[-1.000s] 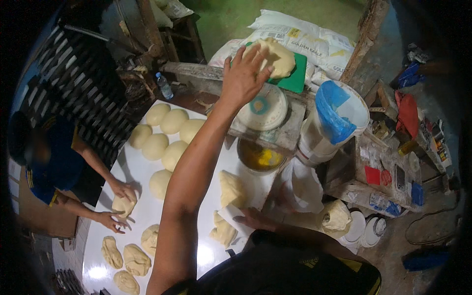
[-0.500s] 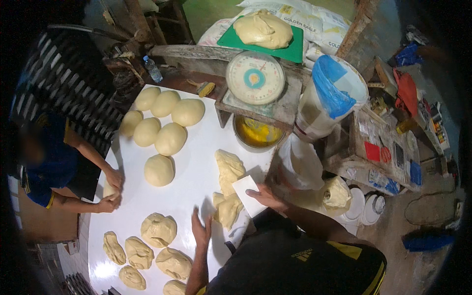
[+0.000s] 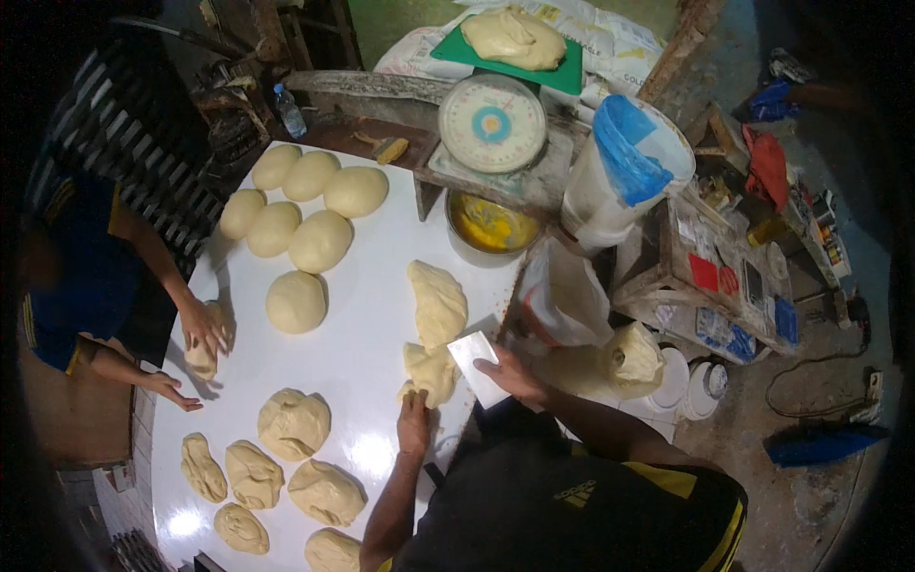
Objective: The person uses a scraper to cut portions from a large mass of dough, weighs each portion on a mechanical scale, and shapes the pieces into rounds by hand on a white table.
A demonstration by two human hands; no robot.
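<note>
My right hand (image 3: pixel 512 374) grips a flat white dough scraper (image 3: pixel 474 366), thumb on top, beside the table's right edge. Next to the scraper lies a small piece of dough (image 3: pixel 431 370); my left hand (image 3: pixel 414 419) has its fingers closed on that piece's near left edge. Just beyond it, a longer piece of dough (image 3: pixel 437 303) almost touches the small one. A large lump of dough (image 3: pixel 513 38) rests on a green board (image 3: pixel 569 71) on top of a dial scale (image 3: pixel 493 124). The tips of my left fingers are partly hidden against the dough.
Smooth dough balls (image 3: pixel 295 302) and rough lumps (image 3: pixel 294 423) sit on the white table (image 3: pixel 367 276). Across on the left, a co-worker's hands (image 3: pixel 202 329) handle dough. A metal bowl (image 3: pixel 491 226) stands below the scale; a white bucket (image 3: pixel 624 172) is right of it.
My left hand has moved from beside the dough onto its near edge, and its fingers have closed there. The co-worker's hands have come apart. The whole view has shifted slightly.
</note>
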